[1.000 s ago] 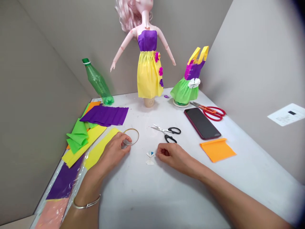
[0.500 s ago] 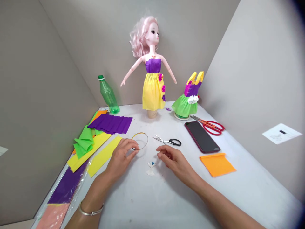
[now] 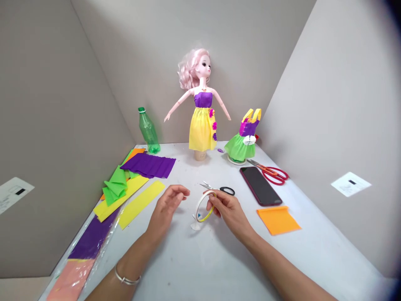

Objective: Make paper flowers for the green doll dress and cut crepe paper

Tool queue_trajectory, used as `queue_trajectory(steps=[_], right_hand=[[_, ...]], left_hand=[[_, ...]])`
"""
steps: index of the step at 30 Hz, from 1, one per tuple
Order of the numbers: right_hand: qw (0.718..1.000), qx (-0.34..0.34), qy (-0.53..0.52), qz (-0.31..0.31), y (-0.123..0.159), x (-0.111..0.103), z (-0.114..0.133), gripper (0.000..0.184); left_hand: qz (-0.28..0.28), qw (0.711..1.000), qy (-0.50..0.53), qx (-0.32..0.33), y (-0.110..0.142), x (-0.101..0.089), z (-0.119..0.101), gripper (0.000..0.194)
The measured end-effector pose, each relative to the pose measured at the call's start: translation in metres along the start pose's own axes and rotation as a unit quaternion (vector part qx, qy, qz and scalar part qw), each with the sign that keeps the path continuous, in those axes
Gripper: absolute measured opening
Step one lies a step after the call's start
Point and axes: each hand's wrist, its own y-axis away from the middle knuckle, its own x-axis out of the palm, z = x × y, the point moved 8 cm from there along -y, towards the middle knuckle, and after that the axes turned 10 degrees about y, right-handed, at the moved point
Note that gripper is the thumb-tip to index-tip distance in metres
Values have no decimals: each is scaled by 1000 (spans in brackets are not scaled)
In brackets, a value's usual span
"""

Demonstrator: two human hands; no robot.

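My right hand (image 3: 228,209) pinches a thin roll of tape (image 3: 199,205) at its right edge, between thumb and fingers. The roll is tilted upright above the table, white outside and yellow inside. My left hand (image 3: 167,205) hovers to its left, fingers loosely bent and apart, with nothing visible in them. Small black-handled scissors (image 3: 227,191) lie just beyond my right hand, partly hidden by it. Beneath the roll are white scraps (image 3: 196,226), one with a blue mark partly covered.
Behind stand a doll (image 3: 203,125), a small green-skirted dress (image 3: 241,146) and a green bottle (image 3: 148,131). Coloured crepe sheets (image 3: 148,165) lie left. At right are a phone (image 3: 261,186), red-handled scissors (image 3: 275,174) and a folded orange piece (image 3: 278,220).
The roll of tape has passed from my left hand to my right hand and moved rightward and nearer. My left hand has let go. The view has tilted up slightly.
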Motion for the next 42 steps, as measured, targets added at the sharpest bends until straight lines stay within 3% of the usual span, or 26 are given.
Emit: queue_trajectory(steps=[3, 7, 9, 17, 27, 33, 36, 39, 42], right_hand=[[1000, 10, 0, -6, -1, 2, -4, 32], [999, 37, -24, -11, -2, 3, -9, 38], [997, 58, -51, 3, -1, 5, -13, 40], [966, 146, -190, 99, 6, 20, -23, 36], [942, 180, -266, 98, 9, 22, -25, 29], [928, 194, -302, 102, 13, 28, -20, 27], [928, 181, -298, 129, 15, 34, -18, 22], [930, 171, -284, 158, 18, 40, -17, 22], [942, 165, -249, 151, 18, 37, -17, 24]], left_hand=[[76, 990, 87, -83, 2, 15, 6, 26], [159, 972, 122, -123, 9, 30, 5, 24], [175, 965, 142, -138, 11, 33, 6, 24], [193, 946, 225, -130, 9, 37, 14, 32], [134, 942, 269, -150, 6, 33, 22, 31], [146, 962, 200, -117, 8, 37, 25, 43], [155, 978, 121, -74, 13, 42, 19, 37], [145, 987, 61, -37, 17, 46, 12, 19], [186, 979, 70, -40, 21, 54, 8, 19]])
